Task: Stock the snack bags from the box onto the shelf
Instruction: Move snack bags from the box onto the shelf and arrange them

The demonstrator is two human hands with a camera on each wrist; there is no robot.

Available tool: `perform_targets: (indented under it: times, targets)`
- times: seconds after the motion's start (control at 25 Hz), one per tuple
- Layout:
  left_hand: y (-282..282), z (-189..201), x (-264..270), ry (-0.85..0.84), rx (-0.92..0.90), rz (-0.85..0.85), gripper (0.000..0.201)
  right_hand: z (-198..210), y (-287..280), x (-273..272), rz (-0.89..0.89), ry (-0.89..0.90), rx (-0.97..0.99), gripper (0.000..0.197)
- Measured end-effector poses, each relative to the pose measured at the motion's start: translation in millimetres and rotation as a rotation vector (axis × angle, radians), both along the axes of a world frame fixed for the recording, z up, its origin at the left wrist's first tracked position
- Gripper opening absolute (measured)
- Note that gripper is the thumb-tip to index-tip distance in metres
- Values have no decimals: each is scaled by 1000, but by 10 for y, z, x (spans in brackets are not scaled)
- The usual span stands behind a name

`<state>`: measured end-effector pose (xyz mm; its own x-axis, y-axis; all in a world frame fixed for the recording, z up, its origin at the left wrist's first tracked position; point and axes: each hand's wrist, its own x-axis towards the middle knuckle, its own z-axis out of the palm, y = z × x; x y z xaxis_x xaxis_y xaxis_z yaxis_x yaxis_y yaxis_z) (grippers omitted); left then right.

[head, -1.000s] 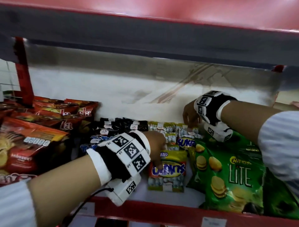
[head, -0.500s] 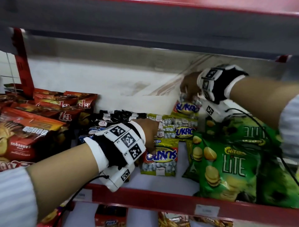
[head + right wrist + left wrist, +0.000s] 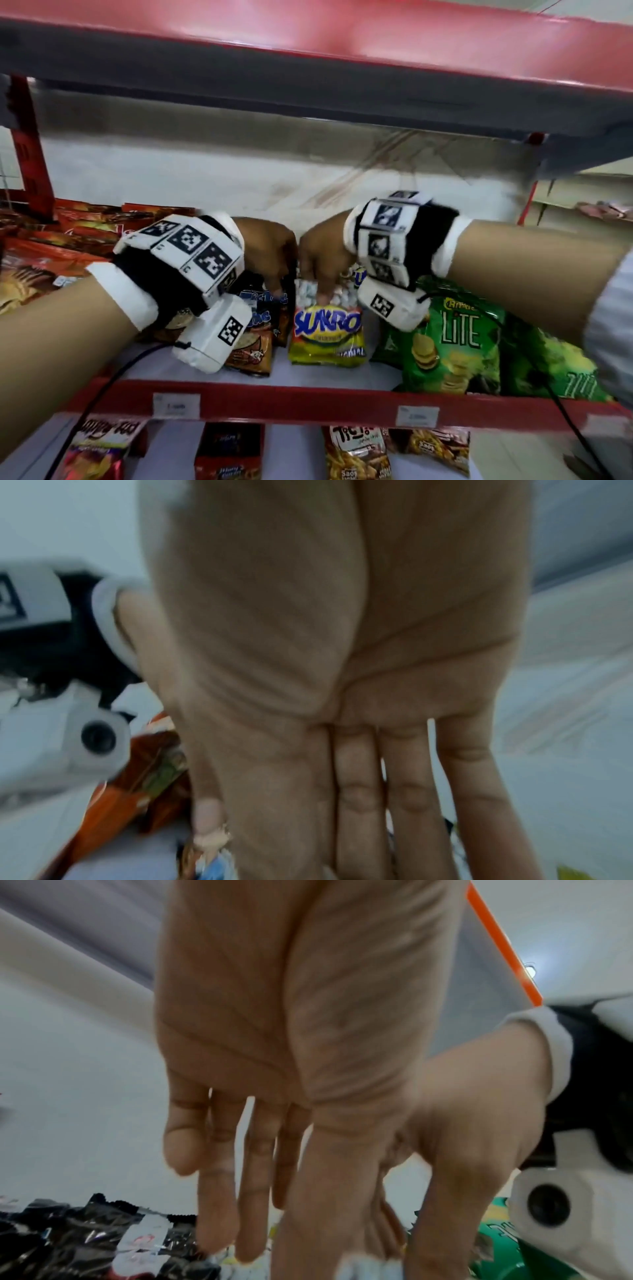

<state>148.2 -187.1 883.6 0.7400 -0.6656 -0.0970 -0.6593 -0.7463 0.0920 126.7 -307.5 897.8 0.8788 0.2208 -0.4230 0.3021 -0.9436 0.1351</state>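
Yellow Sukro bag [image 3: 327, 334] stands upright on the white shelf [image 3: 342, 371], front row, centre, glossy crinkled film with a clear window of pale nuts at the top. Right hand [image 3: 325, 255] comes down on its top edge, fingers bent over the seal; looks like a pinch, but the wrist view only shows fingers [image 3: 356, 791] running straight down, blurred, so the grip itself I can't tell for sure. Left hand [image 3: 270, 250] is just beside it, knuckles almost touching the right, fingers [image 3: 253, 1191] extended and slightly spread, tips down among the packs behind an orange-brown snack bag [image 3: 255, 346]; nothing visibly held. Left of that, black-and-white foil packets [image 3: 103, 1240] lie in a shiny jumble, and red chip bags [image 3: 51, 253] are stacked at the far left. Right side: big green Lite chip bags [image 3: 459, 342], puffy, partly hidden by the right wrist rig. Red shelf lip [image 3: 308, 399] with price tags in front, more bags on the shelf below. Versus half a second ago: the right hand has dropped from the back of the shelf to the front bag, the left has shifted right, and the two hands are now close together.
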Motion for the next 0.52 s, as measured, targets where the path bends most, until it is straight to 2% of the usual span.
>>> perform_targets:
  times: [0.08, 0.16, 0.28, 0.36, 0.44, 0.52]
  targets:
    - [3, -60, -24, 151, 43, -30, 52, -210, 45, 111, -15, -11, -18, 30]
    - [-47, -136, -63, 191, 71, -40, 52, -186, -49, 174, -71, -82, 15, 26]
    - [-136, -328, -75, 106, 69, -28, 62, 196, -344, 386, -144, -100, 116, 15]
    - [-219, -453, -60, 23, 38, -26, 59, 403, -644, 609, -203, -200, 113, 8]
    - [-277, -512, -21, -13, 30, -11, 52, 433, -924, 848, -254, -234, 28, 13]
    - [-292, -542, 21, 3, 48, 8, 52, 311, -1129, 1028, -295, -146, -63, 28]
